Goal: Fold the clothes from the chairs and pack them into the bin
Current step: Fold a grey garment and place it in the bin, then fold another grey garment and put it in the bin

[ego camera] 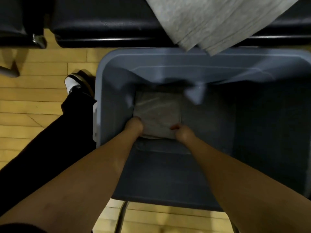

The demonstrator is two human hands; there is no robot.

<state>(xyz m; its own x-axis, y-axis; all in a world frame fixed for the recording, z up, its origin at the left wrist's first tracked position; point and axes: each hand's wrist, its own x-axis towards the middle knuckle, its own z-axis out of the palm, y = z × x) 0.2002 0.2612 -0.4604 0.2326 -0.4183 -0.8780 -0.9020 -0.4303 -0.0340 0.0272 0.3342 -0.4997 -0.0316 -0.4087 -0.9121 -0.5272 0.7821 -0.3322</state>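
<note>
Head view, looking straight down: both forearms reaching from the near edge into the blue bin (107, 84) on the wood floor. Step in hand, by judgement: setting a folded grey garment (157, 113) flat on the bin floor, left half. To do it well: lower both near corners level, keep the folds stacked, slide the bundle snug toward the left wall, then let go with both hands together so nothing springs open. Left hand (134, 126) curled over the bundle's near-left corner, fingertips tucked out of sight, apparently gripping the cloth. Right hand (180, 132) closed on the near-right corner, thumb on top, pinching the fabric. Right half of the bin dark, contents not discernible. Left of the bin, a dark trouser leg and a shoe (74, 82). Farther off, black chairs (107, 22) in a row, with a grey cloth (218, 22) hanging off the seat edge over the bin's far rim, still unfolded and waiting.
</note>
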